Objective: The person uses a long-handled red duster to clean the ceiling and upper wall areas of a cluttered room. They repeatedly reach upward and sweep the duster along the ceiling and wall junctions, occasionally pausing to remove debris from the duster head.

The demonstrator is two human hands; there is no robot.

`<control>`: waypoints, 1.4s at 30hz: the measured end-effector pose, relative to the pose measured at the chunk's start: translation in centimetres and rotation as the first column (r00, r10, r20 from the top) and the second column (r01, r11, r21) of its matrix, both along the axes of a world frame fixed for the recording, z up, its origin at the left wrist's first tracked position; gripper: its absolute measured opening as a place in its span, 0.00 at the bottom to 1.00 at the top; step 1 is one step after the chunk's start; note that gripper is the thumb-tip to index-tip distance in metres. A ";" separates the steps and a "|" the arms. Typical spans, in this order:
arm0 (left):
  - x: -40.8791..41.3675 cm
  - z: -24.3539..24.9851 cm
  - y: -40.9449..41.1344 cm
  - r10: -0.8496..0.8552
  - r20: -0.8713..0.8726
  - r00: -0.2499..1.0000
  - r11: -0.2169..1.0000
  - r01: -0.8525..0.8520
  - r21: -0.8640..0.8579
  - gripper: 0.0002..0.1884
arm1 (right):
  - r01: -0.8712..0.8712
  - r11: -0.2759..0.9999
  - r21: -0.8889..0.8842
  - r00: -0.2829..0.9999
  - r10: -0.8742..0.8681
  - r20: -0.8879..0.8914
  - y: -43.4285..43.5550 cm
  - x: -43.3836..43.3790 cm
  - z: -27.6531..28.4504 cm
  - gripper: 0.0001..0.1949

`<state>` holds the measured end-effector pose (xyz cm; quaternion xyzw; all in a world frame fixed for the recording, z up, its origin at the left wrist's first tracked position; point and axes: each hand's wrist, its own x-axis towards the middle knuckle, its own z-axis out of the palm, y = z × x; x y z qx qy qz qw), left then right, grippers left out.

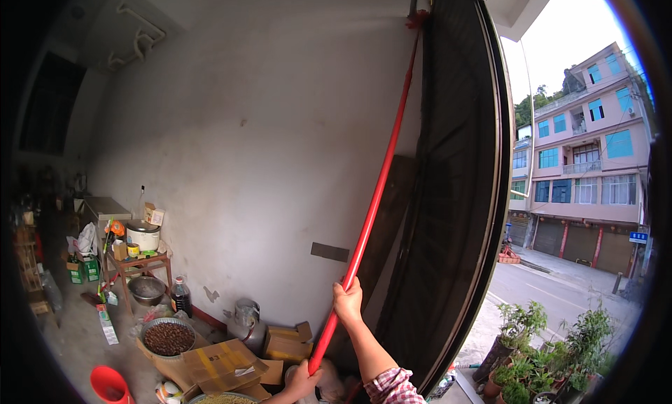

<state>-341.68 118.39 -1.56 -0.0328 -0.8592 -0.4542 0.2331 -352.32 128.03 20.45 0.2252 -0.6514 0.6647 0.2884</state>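
A long red pole point(375, 199) slants up from the bottom centre towards the top right. My left hand point(300, 380) is closed round its lower end, and my right hand point(348, 301), below a checked sleeve, grips it higher up. At the pole's far end a red bristly head point(418, 19) is up in the corner between the pale wall point(252, 157) and the dark metal door point(457, 157). Whether the head touches the wall, the door or both cannot be told.
Cardboard boxes point(223, 363), a gas cylinder point(247, 325), a basin of brown nuts or seeds point(168, 338) and a red bucket point(110, 385) stand low at left. Farther back is a wooden table point(139, 265) with a rice cooker point(143, 237). Potted plants point(535, 370) stand outside at right.
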 end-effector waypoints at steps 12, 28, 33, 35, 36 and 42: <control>14.7 -1.2 -2.0 -0.123 -0.088 0.989 0.922 0.146 0.358 0.13 | -0.141 0.985 -0.097 0.978 0.154 0.143 -2.1 9.3 -8.0 0.08; 2.2 3.6 0.5 0.108 -0.306 0.946 0.985 -0.060 0.162 0.19 | -0.461 0.836 -0.296 0.877 0.481 -0.009 -0.8 -1.4 1.1 0.09; 0.0 -2.7 -0.6 0.190 -0.392 0.900 0.974 -0.121 0.193 0.19 | -0.480 0.814 -0.328 0.845 0.529 0.077 -2.2 -0.5 -3.8 0.09; -1.1 -1.1 -1.0 0.226 -0.269 0.936 0.967 -0.183 0.177 0.18 | -0.514 0.785 -0.346 0.832 0.554 0.021 -2.4 -2.0 -1.7 0.09; -2.0 1.5 -1.4 0.203 -0.525 0.827 0.974 -0.225 0.021 0.18 | -0.529 0.768 -0.360 0.826 0.563 -0.013 -2.5 -2.8 0.3 0.08; -4.6 12.8 -1.8 -0.069 -0.454 0.889 0.996 0.088 0.021 0.16 | -0.792 0.511 -0.335 0.587 0.789 -0.182 -0.4 -7.6 12.6 0.04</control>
